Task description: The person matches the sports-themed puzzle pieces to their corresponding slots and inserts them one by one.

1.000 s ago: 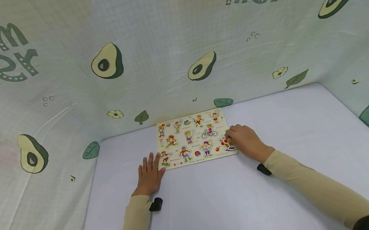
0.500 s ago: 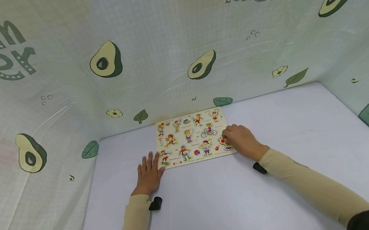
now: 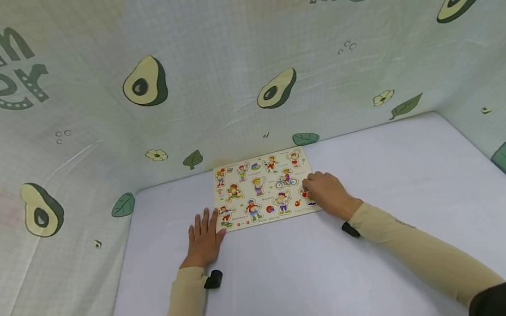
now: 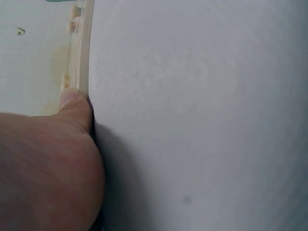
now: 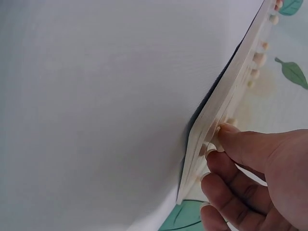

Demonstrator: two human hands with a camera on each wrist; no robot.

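Observation:
A cream wooden peg puzzle board [image 3: 240, 205] printed with sports figures lies at the back of the table. My left hand [image 3: 203, 240] rests palm down at its left edge, fingers spread. In the left wrist view its thumb [image 4: 72, 97] touches the board's near corner. My right hand [image 3: 331, 194] is over the lower right corner, partly hiding a puzzle piece [image 3: 311, 202] with red on it. In the right wrist view the thumb [image 5: 232, 136] and forefinger pinch that piece's small knob. The piece lies at the board's surface. Other figure pieces fill the board.
The white table [image 3: 283, 286] stretches in front of the board and to both sides. A cloth wall [image 3: 213, 65] printed with avocados and leaves stands right behind the board. Small round knobs [image 5: 260, 59] stick up along the board in the right wrist view.
My right hand has shifted slightly left over the lower right piece, covering more of it. The left hand keeps its place at the board's edge.

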